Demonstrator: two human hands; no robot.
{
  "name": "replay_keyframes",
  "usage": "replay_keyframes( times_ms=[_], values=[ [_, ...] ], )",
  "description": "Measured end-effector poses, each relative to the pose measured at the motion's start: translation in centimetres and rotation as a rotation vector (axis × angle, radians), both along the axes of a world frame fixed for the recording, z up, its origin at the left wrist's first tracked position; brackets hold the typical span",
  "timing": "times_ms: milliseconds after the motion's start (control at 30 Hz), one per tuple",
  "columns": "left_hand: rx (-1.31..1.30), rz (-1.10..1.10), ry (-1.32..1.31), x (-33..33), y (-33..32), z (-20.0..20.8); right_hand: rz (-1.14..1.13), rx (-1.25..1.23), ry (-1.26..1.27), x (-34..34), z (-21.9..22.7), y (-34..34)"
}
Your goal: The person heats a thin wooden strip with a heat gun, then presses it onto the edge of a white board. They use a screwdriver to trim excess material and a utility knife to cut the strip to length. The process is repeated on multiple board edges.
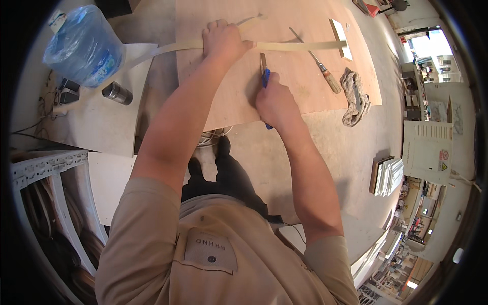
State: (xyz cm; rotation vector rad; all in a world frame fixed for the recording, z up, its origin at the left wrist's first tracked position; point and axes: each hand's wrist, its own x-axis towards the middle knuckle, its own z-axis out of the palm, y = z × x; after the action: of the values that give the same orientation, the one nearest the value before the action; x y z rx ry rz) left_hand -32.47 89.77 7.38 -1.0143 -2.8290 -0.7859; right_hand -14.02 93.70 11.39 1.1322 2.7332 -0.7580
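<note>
My left hand [223, 41] is closed over a long, thin, pale strip [290, 46], its thumb lying along it. The strip runs across a plywood sheet [229, 109] and off its left edge. Its right end reaches a small white-faced block [341, 39]. Beyond my left hand, a short strip end [250, 20] sticks out. In my right hand [278, 104] is a blue-handled utility knife [266, 78]. Its blade points away from me, with the tip just short of the strip. Right of it lie a wooden-handled file [325, 73] and a crumpled grey-brown rag [355, 99].
On a pale side table [101, 129] at left stand a large blue water bottle [86, 48] in clear plastic and a dark metal cup [117, 93]. A metal rack [56, 173] is at lower left. Stacked white panels [389, 177] and a pale cabinet [427, 151] are at right.
</note>
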Motion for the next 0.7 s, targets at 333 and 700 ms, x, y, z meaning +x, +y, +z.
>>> replay_keyframes(
  times_ms=[333, 700],
  values=[
    [0.071, -0.007, -0.015, -0.2, -0.3, 0.5, -0.572, -0.473, 0.647, 4.7, 0.1, 5.8],
    [0.103, -0.088, -0.084, 0.5, -0.6, 0.7, -0.228, 0.221, 0.560, 3.7, -2.2, 11.7]
  ],
)
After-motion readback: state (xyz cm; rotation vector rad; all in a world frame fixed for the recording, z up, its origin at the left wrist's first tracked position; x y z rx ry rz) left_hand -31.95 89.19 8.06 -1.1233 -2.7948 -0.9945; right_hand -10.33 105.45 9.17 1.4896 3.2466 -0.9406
